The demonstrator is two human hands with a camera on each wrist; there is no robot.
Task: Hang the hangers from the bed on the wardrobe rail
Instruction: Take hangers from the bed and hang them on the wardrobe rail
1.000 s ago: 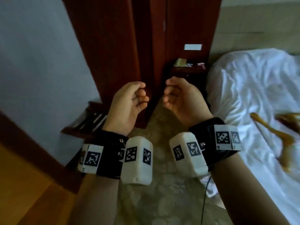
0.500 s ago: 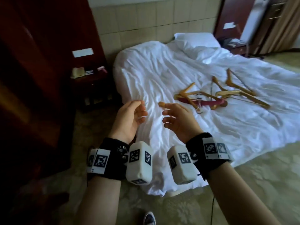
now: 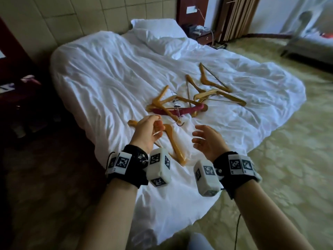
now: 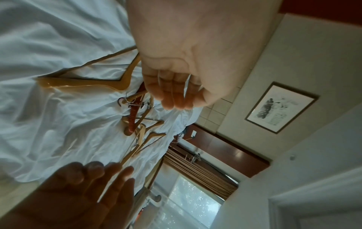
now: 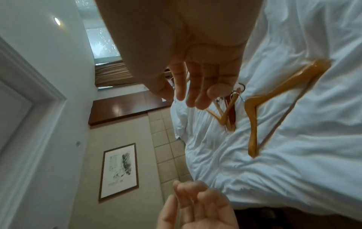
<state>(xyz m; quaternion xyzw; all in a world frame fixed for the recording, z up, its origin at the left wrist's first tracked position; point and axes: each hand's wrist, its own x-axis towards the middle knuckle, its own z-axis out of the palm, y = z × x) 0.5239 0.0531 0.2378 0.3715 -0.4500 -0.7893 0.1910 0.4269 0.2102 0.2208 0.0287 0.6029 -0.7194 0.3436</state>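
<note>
Both hands hang above the near edge of the bed (image 3: 100, 73), palms turned toward each other, neither touching any hanger. The left hand (image 3: 146, 133) has its fingers loosely curled with nothing in them; the right hand (image 3: 209, 140) has its fingers relaxed and slightly spread, likewise holding nothing. Directly below and between the hands lies the nearest wooden hanger (image 3: 173, 141) flat on the white sheet, part of it hidden by the left hand: one arm runs from its bend down toward the near bed edge and the other runs leftward behind the left hand, so the bend points away from the person. Its thin crossbar shows in both wrist views. Just beyond it sits a tangled cluster: a dark red padded hanger (image 3: 182, 110) with its long axis running roughly left to right, and across it a wooden hanger (image 3: 160, 98) whose arms rise toward the far left. Metal hooks and clips lie at the middle of this cluster; which hanger each belongs to cannot be told. Farther right and farther back lie more wooden hangers (image 3: 216, 91), overlapping one another, their arms mostly slanting from upper left to lower right, with thin bars beneath. At the head of the bed rests a white pillow (image 3: 155, 26) against the tiled wall (image 3: 81, 17). A brown curtain (image 3: 236, 17) hangs beyond the bed's far corner.
</note>
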